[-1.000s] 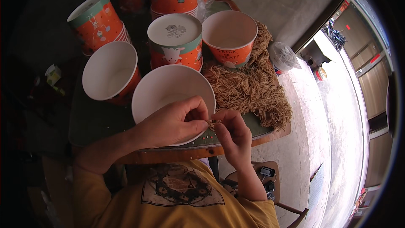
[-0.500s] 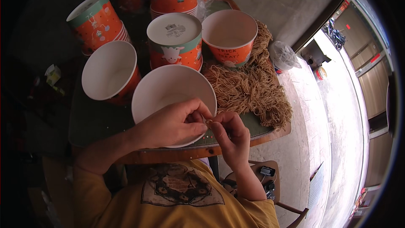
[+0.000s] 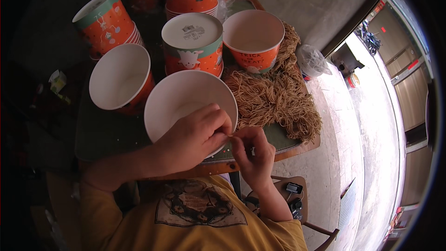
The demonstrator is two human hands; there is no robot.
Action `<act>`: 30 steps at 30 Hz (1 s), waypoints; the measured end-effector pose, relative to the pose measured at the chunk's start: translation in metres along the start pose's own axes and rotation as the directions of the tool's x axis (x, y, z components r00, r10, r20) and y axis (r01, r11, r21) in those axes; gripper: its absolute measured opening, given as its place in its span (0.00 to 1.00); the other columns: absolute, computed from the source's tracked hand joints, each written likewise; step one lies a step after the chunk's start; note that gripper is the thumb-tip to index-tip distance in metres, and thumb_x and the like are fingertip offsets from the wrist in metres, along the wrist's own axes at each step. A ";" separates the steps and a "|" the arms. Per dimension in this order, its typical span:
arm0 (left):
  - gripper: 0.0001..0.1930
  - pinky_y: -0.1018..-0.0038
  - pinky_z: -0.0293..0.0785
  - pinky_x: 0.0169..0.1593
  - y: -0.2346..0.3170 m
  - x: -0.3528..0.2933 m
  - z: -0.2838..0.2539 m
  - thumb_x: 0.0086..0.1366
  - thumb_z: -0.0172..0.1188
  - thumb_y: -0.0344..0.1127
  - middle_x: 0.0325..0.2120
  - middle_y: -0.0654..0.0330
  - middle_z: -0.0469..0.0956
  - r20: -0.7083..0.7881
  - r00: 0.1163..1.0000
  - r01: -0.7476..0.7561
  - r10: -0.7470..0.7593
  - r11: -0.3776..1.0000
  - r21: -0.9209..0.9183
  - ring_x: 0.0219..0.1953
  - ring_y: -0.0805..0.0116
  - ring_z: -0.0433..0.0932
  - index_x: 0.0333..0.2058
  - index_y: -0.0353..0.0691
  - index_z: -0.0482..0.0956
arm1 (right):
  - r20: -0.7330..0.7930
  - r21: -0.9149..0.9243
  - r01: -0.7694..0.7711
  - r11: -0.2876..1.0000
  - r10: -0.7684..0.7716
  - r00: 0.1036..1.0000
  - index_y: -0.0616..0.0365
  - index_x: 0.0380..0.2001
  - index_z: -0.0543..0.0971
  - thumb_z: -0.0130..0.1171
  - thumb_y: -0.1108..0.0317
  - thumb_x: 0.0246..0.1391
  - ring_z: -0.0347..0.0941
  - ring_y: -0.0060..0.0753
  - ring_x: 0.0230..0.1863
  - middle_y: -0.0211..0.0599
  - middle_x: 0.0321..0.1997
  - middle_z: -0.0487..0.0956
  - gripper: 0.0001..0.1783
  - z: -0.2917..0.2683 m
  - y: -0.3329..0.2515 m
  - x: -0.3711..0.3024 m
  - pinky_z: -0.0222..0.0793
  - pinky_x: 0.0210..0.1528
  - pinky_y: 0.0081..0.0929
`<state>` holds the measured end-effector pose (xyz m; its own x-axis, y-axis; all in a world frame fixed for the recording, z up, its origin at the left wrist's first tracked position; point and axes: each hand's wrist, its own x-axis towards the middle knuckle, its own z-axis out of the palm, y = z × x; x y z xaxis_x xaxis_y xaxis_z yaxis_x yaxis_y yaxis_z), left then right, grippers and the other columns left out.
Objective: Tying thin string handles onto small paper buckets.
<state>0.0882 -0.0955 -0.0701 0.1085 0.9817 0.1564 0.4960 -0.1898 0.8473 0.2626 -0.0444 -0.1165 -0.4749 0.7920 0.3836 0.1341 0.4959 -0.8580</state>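
Note:
A large white-lined paper bucket stands tilted toward me at the table's front edge, its open mouth facing up. Across its near rim reaches my left hand, thumb and forefinger pinched together. My right hand meets it at the bucket's right rim, its thumb and forefinger also closed. Between the two sets of fingertips shows a small bit of tan cord; most of it is covered by the fingers. A big bundle of tan cords lies just right of the bucket.
Another open bucket leans at the left, and one stands on the cords. Upturned orange-and-green buckets and stacks fill the back of the green table. A wooden chair carrying small devices is at the lower right.
My left hand has turned slightly, its knuckles higher over the bucket's mouth. Both hands' fingertips have drawn closer together around the cord. The buckets have hardly shifted.

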 end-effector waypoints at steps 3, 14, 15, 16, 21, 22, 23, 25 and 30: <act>0.09 0.68 0.71 0.37 0.001 0.000 0.004 0.56 0.60 0.23 0.29 0.59 0.69 -0.110 0.979 -0.143 0.172 0.963 0.230 0.34 0.62 0.73 0.34 0.39 0.70 | 0.017 -0.012 0.003 1.000 -0.003 1.000 0.62 0.33 0.74 0.59 0.78 0.53 0.70 0.12 0.22 0.27 0.22 0.76 0.05 0.001 -0.002 0.000 0.66 0.26 0.14; 0.08 0.64 0.73 0.36 0.003 -0.003 0.005 0.54 0.61 0.25 0.27 0.60 0.72 -0.157 0.965 -0.140 0.211 0.917 0.374 0.33 0.58 0.75 0.30 0.39 0.70 | 0.001 -0.068 0.144 0.987 -0.144 0.990 0.61 0.34 0.73 0.58 0.78 0.55 0.69 0.12 0.18 0.27 0.20 0.75 0.05 0.005 0.005 -0.003 0.63 0.21 0.13; 0.08 0.64 0.72 0.36 0.003 -0.003 0.005 0.55 0.60 0.25 0.28 0.59 0.73 -0.171 0.968 -0.126 0.185 0.943 0.308 0.33 0.58 0.76 0.30 0.38 0.70 | 0.000 -0.073 0.157 0.985 -0.157 0.988 0.61 0.34 0.73 0.58 0.78 0.55 0.69 0.12 0.18 0.27 0.19 0.75 0.05 0.005 0.004 -0.003 0.63 0.21 0.13; 0.08 0.63 0.72 0.36 0.003 -0.003 0.005 0.55 0.60 0.24 0.28 0.58 0.73 -0.182 0.970 -0.114 0.160 0.964 0.240 0.34 0.57 0.76 0.30 0.38 0.70 | -0.001 -0.074 0.157 0.985 -0.158 0.987 0.61 0.34 0.73 0.58 0.78 0.55 0.69 0.12 0.18 0.27 0.19 0.75 0.05 0.005 0.004 -0.003 0.63 0.21 0.13; 0.07 0.65 0.72 0.35 -0.002 -0.002 0.008 0.56 0.59 0.22 0.28 0.56 0.73 -0.175 0.975 -0.120 0.138 0.987 0.110 0.32 0.56 0.76 0.31 0.37 0.69 | -0.005 -0.068 0.178 0.982 -0.179 0.984 0.61 0.34 0.72 0.59 0.77 0.55 0.69 0.13 0.17 0.27 0.19 0.75 0.06 0.005 0.006 -0.003 0.63 0.21 0.14; 0.07 0.66 0.72 0.34 -0.001 -0.002 0.008 0.57 0.58 0.22 0.28 0.55 0.73 -0.172 0.977 -0.114 0.125 0.991 0.070 0.31 0.57 0.77 0.32 0.36 0.68 | -0.007 -0.067 0.178 0.982 -0.179 0.984 0.61 0.34 0.72 0.59 0.77 0.55 0.69 0.13 0.17 0.27 0.19 0.75 0.06 0.005 0.006 -0.003 0.63 0.21 0.14; 0.07 0.66 0.72 0.34 -0.001 -0.002 0.008 0.57 0.58 0.22 0.28 0.55 0.73 -0.171 0.977 -0.114 0.125 0.991 0.071 0.31 0.57 0.77 0.32 0.36 0.68 | -0.005 -0.059 0.172 0.983 -0.172 0.985 0.61 0.35 0.72 0.59 0.77 0.55 0.69 0.13 0.18 0.27 0.19 0.75 0.06 0.005 0.005 -0.004 0.63 0.21 0.14; 0.08 0.70 0.73 0.34 -0.001 -0.002 0.007 0.59 0.58 0.22 0.29 0.56 0.74 -0.129 0.990 -0.061 0.058 0.998 -0.022 0.30 0.63 0.77 0.33 0.36 0.67 | -0.006 -0.052 0.163 0.985 -0.164 0.986 0.61 0.35 0.72 0.59 0.77 0.54 0.69 0.13 0.18 0.26 0.19 0.75 0.06 0.005 0.005 -0.005 0.63 0.20 0.14; 0.09 0.73 0.73 0.38 0.004 0.000 0.007 0.61 0.57 0.22 0.31 0.59 0.75 -0.076 0.997 -0.021 0.015 0.996 -0.081 0.34 0.70 0.77 0.37 0.36 0.66 | -0.066 0.090 -0.030 0.996 0.036 0.997 0.62 0.35 0.72 0.58 0.75 0.57 0.67 0.10 0.23 0.27 0.24 0.76 0.05 0.004 -0.001 -0.004 0.64 0.26 0.12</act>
<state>0.0959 -0.0969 -0.0699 0.0498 0.9770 0.2073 0.4220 -0.2087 0.8823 0.2607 -0.0497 -0.1191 -0.4113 0.8311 0.3744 0.0694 0.4381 -0.8962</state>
